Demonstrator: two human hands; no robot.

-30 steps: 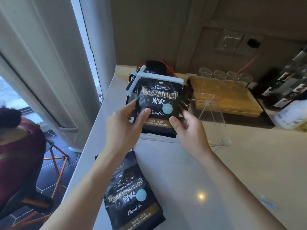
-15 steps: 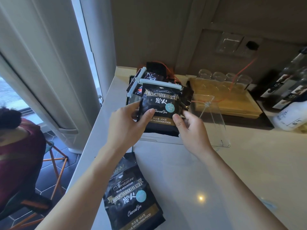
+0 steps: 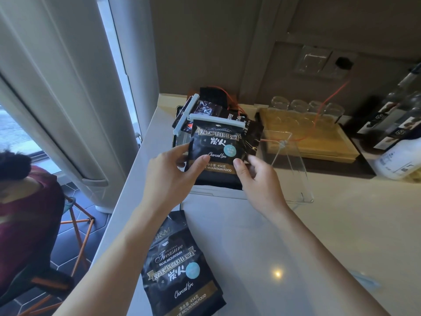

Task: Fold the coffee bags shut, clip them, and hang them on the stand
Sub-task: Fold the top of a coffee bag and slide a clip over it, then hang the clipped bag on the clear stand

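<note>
Clipped coffee bag (image 3: 219, 147) held upright near counter's (image 3: 330, 236) far left corner, over clear stand (image 3: 293, 169); stand outline hard to make out. Left hand (image 3: 169, 174) clamped on bag's lower left, right hand (image 3: 259, 179) on lower right. White clip (image 3: 216, 118) seen across folded top. Bags behind partly hidden. Second coffee bag (image 3: 182, 272) laid flat at near left edge, bottom cut off. Open counter seen toward right.
</note>
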